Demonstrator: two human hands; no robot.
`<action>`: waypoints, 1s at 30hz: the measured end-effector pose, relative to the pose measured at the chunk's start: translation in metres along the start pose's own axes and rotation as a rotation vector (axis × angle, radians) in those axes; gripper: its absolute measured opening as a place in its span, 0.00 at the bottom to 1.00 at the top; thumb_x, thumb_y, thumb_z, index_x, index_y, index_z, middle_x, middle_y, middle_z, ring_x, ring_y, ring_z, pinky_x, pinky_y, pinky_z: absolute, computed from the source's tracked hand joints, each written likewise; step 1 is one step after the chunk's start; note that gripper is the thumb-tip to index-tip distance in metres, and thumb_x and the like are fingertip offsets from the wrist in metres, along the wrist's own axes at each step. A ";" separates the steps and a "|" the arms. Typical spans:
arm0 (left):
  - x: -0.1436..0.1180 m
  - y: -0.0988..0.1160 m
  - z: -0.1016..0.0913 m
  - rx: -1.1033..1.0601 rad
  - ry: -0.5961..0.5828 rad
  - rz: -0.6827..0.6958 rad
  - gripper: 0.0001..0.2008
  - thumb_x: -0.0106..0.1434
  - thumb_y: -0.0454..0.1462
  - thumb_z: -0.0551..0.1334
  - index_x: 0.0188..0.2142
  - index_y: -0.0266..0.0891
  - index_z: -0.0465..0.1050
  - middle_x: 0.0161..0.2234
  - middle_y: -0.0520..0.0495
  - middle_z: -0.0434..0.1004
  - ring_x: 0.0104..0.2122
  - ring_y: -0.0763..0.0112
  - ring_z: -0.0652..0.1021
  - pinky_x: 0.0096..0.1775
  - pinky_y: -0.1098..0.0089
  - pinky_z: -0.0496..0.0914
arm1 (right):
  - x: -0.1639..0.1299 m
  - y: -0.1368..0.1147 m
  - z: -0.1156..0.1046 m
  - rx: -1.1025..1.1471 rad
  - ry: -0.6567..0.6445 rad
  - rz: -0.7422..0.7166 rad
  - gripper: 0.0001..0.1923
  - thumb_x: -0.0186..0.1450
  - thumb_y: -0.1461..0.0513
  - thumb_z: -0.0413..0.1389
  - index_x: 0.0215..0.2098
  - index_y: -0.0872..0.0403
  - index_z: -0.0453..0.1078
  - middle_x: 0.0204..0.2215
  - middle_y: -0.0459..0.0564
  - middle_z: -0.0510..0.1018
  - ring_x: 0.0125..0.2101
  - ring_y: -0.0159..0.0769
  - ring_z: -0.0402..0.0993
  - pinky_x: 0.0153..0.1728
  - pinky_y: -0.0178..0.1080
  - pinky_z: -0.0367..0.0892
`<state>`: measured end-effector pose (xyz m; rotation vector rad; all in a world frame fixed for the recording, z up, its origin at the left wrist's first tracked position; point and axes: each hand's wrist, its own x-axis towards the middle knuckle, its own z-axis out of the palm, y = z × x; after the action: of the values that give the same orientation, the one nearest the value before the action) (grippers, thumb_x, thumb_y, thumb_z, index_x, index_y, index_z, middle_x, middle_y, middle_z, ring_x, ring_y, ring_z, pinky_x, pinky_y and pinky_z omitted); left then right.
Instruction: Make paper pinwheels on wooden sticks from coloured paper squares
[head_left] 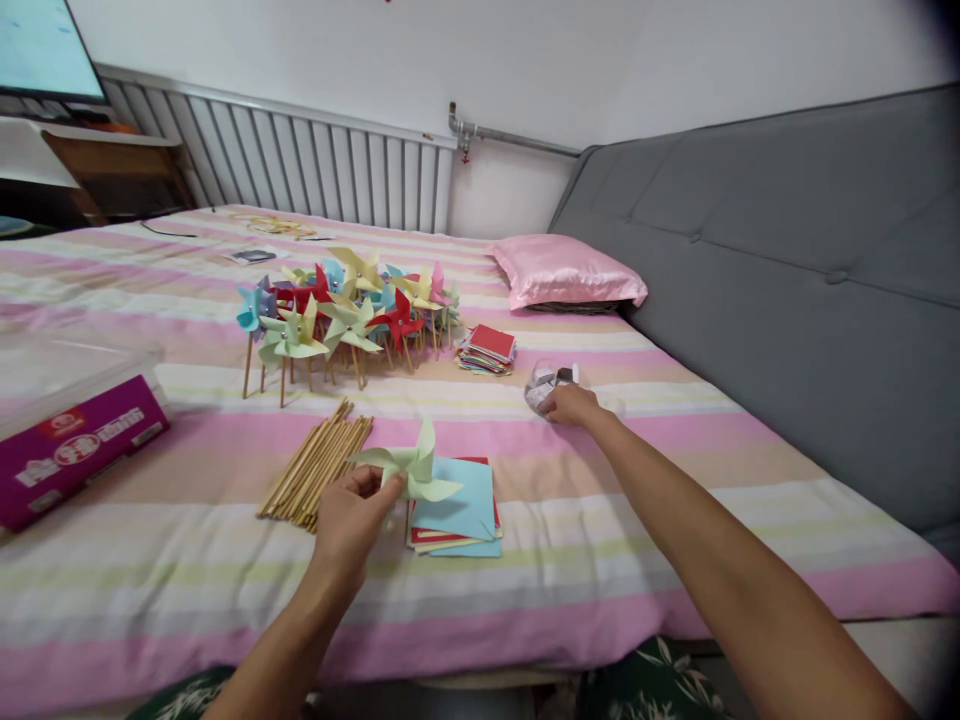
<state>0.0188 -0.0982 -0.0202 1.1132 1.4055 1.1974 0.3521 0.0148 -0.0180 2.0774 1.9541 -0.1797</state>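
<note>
A pale green folded paper pinwheel head is pinched in the left hand, just above the stack of coloured paper squares. Left of that stack, a bundle of wooden sticks lies unused. Beyond it, many finished pinwheels are heaped. Right of it, a small clear bag is grasped by the right hand, fingers closed. A striped bedsheet is underneath.

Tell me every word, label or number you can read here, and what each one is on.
Nothing can be read for certain.
Purple box: a red logo and white characters on its side, too blurred to read.
Screen at top left: pale blue, any text too small to read.
Small clear bag at the right hand: no readable print.
Pale green pinwheel in the left hand: plain paper.
</note>
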 end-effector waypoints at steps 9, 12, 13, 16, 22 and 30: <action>-0.002 0.002 -0.001 0.028 0.001 0.027 0.12 0.46 0.43 0.64 0.19 0.35 0.69 0.18 0.52 0.69 0.20 0.73 0.68 0.23 0.74 0.59 | -0.005 -0.006 0.013 0.036 0.105 -0.006 0.16 0.65 0.58 0.52 0.49 0.56 0.64 0.47 0.52 0.70 0.42 0.38 0.70 0.41 0.46 0.68; -0.002 0.003 -0.001 0.033 0.010 0.039 0.13 0.45 0.43 0.64 0.17 0.36 0.67 0.17 0.51 0.69 0.20 0.72 0.69 0.23 0.74 0.60 | -0.007 -0.005 0.015 0.067 0.177 0.012 0.17 0.64 0.59 0.52 0.51 0.54 0.63 0.48 0.53 0.69 0.45 0.41 0.68 0.43 0.46 0.66; -0.002 0.003 -0.001 0.030 0.009 0.039 0.13 0.45 0.43 0.64 0.17 0.36 0.67 0.17 0.51 0.68 0.21 0.72 0.69 0.23 0.74 0.60 | -0.008 -0.005 0.015 0.078 0.199 0.021 0.20 0.63 0.59 0.53 0.52 0.52 0.61 0.50 0.53 0.68 0.46 0.42 0.68 0.43 0.45 0.65; -0.002 0.004 -0.001 0.022 0.002 0.026 0.13 0.45 0.43 0.64 0.16 0.37 0.66 0.17 0.52 0.68 0.21 0.72 0.69 0.23 0.74 0.60 | -0.004 -0.003 0.012 0.109 0.213 0.048 0.32 0.58 0.61 0.57 0.59 0.45 0.52 0.51 0.53 0.68 0.48 0.46 0.67 0.41 0.42 0.65; -0.003 0.006 -0.001 -0.006 0.009 0.007 0.11 0.45 0.41 0.64 0.19 0.35 0.69 0.18 0.52 0.70 0.21 0.73 0.68 0.24 0.74 0.59 | 0.014 -0.007 0.004 0.142 0.119 0.083 0.22 0.61 0.58 0.56 0.52 0.50 0.62 0.47 0.51 0.71 0.43 0.42 0.70 0.40 0.44 0.68; -0.003 0.008 -0.002 -0.035 -0.001 -0.004 0.09 0.45 0.40 0.64 0.19 0.36 0.70 0.19 0.51 0.71 0.23 0.71 0.71 0.26 0.74 0.61 | 0.016 -0.011 0.007 0.136 0.125 0.167 0.16 0.64 0.58 0.52 0.48 0.56 0.64 0.46 0.53 0.70 0.42 0.38 0.70 0.42 0.46 0.68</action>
<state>0.0178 -0.1006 -0.0116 1.0860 1.3811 1.2139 0.3434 0.0287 -0.0304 2.3805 1.8719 -0.1545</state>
